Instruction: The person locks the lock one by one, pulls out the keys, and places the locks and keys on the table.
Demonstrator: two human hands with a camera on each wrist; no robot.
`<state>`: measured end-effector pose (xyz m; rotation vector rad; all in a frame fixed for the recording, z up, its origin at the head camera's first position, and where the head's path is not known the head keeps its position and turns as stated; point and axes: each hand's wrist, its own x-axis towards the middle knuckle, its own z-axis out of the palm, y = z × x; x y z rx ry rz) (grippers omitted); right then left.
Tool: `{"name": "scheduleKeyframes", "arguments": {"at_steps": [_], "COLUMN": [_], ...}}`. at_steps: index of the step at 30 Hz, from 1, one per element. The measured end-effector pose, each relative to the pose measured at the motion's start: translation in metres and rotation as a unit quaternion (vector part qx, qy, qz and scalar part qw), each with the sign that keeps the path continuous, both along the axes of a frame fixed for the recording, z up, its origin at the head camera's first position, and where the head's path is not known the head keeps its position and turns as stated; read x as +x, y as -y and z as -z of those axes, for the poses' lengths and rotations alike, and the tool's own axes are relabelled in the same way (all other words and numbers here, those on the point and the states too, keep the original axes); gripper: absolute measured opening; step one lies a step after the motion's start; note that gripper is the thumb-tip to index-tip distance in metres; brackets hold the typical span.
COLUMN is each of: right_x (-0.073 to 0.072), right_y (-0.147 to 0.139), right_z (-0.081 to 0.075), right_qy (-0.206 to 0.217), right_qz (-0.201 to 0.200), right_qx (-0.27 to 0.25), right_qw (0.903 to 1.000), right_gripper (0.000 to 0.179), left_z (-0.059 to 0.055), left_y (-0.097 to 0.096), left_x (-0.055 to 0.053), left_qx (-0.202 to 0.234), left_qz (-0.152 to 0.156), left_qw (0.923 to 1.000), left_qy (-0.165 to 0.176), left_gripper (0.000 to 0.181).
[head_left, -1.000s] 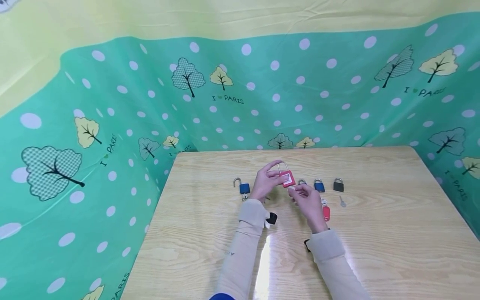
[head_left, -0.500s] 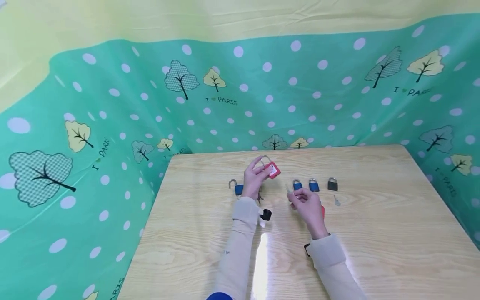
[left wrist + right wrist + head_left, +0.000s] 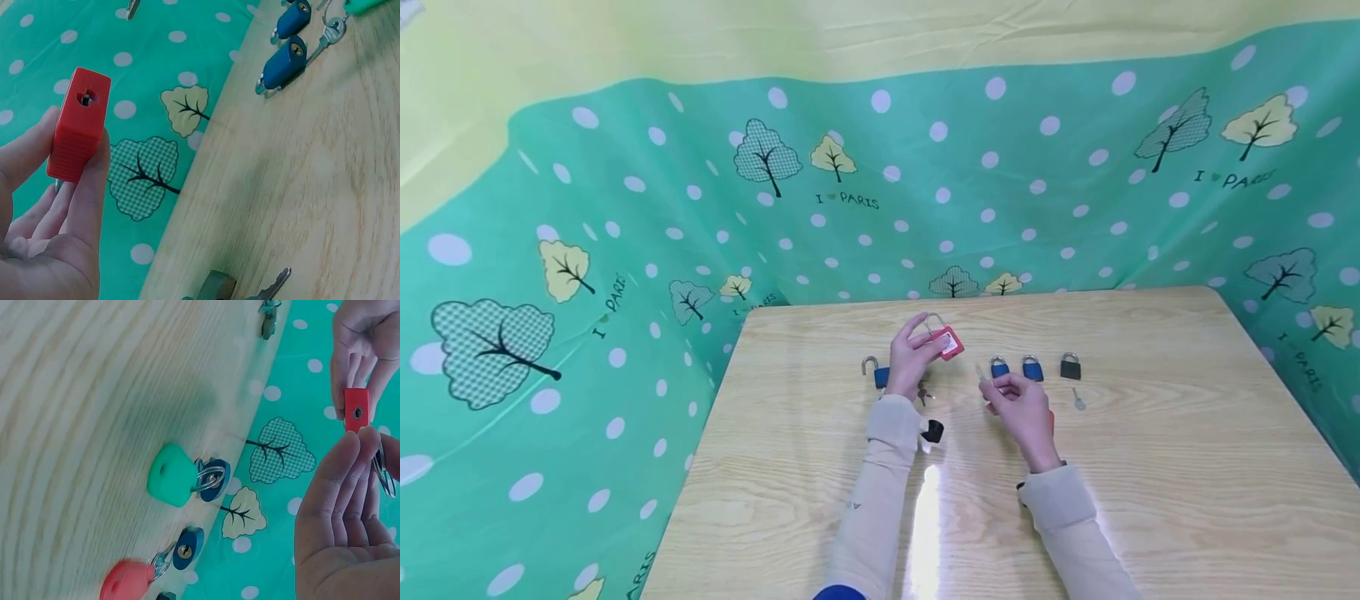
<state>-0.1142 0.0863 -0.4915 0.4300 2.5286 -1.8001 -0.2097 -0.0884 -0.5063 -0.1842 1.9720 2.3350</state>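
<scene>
My left hand (image 3: 912, 358) holds a red padlock (image 3: 951, 342) above the table by its sides, the steel shackle pointing up and away. The keyhole end of this red padlock (image 3: 80, 119) faces the left wrist camera, with nothing in the keyhole. To its right, my right hand (image 3: 1021, 408) pinches a small key (image 3: 981, 372) between thumb and fingertips, its blade pointing up toward the padlock. A gap separates key and padlock in the head view. A metal ring (image 3: 383, 472) hangs at the right fingers in the right wrist view.
Two blue padlocks (image 3: 1032, 368) and a black padlock (image 3: 1071, 366) stand at the right, with a loose key (image 3: 1078, 400) nearby. An opened blue padlock (image 3: 881, 377) lies left. Green (image 3: 173, 475) and red (image 3: 128, 579) key tags lie by the blue padlocks. Patterned cloth (image 3: 880, 242) borders the table.
My left hand has drawn the red padlock left, away from the right hand; a second ago the right fingers were at its bottom end. The key now shows clear of it.
</scene>
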Motion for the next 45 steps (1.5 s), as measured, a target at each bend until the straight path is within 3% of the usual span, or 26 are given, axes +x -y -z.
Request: {"name": "scheduleKeyframes", "arguments": {"at_steps": [6,10,16,21,30,35,38,42,45], "right_x": [-0.003,-0.005,-0.009,-0.013,-0.018,-0.021,-0.022,-0.024,-0.025], "right_y": [0.000,0.001,0.003,0.007,0.011,0.012,0.013,0.015,0.016], "right_z": [0.005,0.009,0.015,0.020,0.027,0.027,0.027,0.028,0.029], "right_qy": [-0.020,-0.036,-0.063,-0.066,-0.025,-0.004,0.009,0.021,0.018], "right_qz": [-0.007,-0.008,-0.046,-0.085,-0.106,-0.116,-0.118,-0.126,-0.134], "right_qx": [0.053,0.130,0.245,0.316,0.340,0.333,0.325,0.308,0.303], "right_qw": [0.9984,0.9909,0.9664,0.9427,0.9340,0.9356,0.9384,0.9427,0.9433], "right_gripper": [0.020,0.022,0.018,0.012,0.012,0.013,0.012,0.013,0.017], "left_z": [0.001,0.005,0.012,0.017,0.024,0.024,0.024,0.023,0.021], "left_y": [-0.002,-0.007,-0.013,-0.018,-0.025,-0.027,-0.029,-0.033,-0.036], "left_x": [0.002,0.002,0.003,0.005,0.007,0.006,0.006,0.006,0.006], "left_qx": [-0.065,-0.116,-0.225,-0.263,-0.293,-0.304,-0.340,-0.399,-0.416], "left_qz": [0.031,0.053,0.065,0.079,0.082,0.082,0.083,0.082,0.078], "left_qw": [0.9974,0.9917,0.9720,0.9613,0.9526,0.9491,0.9366,0.9132,0.9062], "left_qy": [-0.004,-0.014,-0.025,-0.021,-0.012,-0.019,-0.025,-0.019,-0.007], "left_gripper": [0.064,0.066,0.069,0.067,0.066,0.066,0.066,0.065,0.066]}}
